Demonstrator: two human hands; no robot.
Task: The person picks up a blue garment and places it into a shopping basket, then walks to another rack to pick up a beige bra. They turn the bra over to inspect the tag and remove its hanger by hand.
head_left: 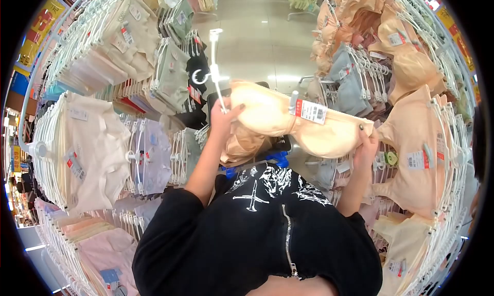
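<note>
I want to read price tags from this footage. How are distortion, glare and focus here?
Head view: heavy fisheye, the racks bow along a black round border. Head view: light glares off the floor, where the white hanger nearly blends in. Head view: the bra and its tag are fairly sharp at centre, but the print is too small; edges go soft.

Shop aisle. A pale glossy floor (257,44) extends beyond the left hand (224,122) and carries a bright light reflection (280,78). Left of that hand is a curved rack (31,90) of cream and lilac garments (98,141) on white hangers (135,157). Right of the right hand (366,148) is a second rack (453,157) with peach garments (414,126). Yellow signs (41,23) hang at far left.
</note>
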